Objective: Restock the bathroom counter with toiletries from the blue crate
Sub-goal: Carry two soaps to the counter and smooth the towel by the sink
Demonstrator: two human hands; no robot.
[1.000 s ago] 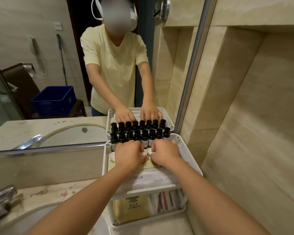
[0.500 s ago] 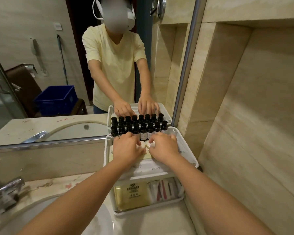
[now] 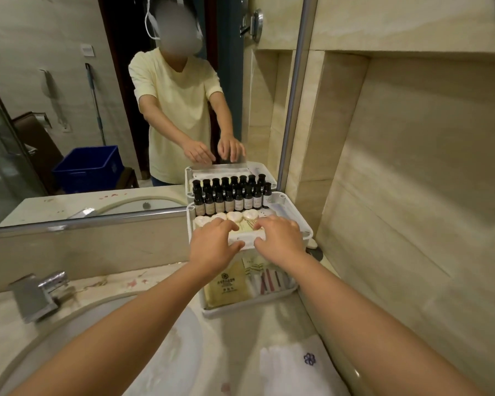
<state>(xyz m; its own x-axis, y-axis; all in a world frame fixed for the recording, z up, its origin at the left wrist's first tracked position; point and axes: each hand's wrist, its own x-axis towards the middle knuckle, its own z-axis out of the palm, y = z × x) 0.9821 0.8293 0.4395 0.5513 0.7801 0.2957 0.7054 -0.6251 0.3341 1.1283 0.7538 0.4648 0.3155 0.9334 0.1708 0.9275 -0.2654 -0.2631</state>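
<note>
A white two-tier rack (image 3: 305, 228) stands on the counter in the right corner against the mirror. Its top tier holds a row of small dark bottles (image 3: 229, 199), round white soaps (image 3: 235, 216) and flat pale packets (image 3: 242, 228). My left hand (image 3: 212, 245) and my right hand (image 3: 280, 238) lie side by side on the front of that tier. Their fingers stretch over the packets and their thumbs touch the front rim. The lower tier holds a golden packet (image 3: 226, 284) and slim wrapped items (image 3: 270, 278). The blue crate (image 3: 87, 167) appears only as a reflection in the mirror.
A chrome faucet (image 3: 37, 292) and the white basin (image 3: 160, 352) lie to the left, under my left forearm. A folded white towel (image 3: 295, 367) sits at the counter's near edge. A tiled wall closes off the right side, and the mirror runs behind the rack.
Both hands have drawn back from just behind the bottles to the front of the top tier, uncovering the round soaps. Their fingers have spread flatter.
</note>
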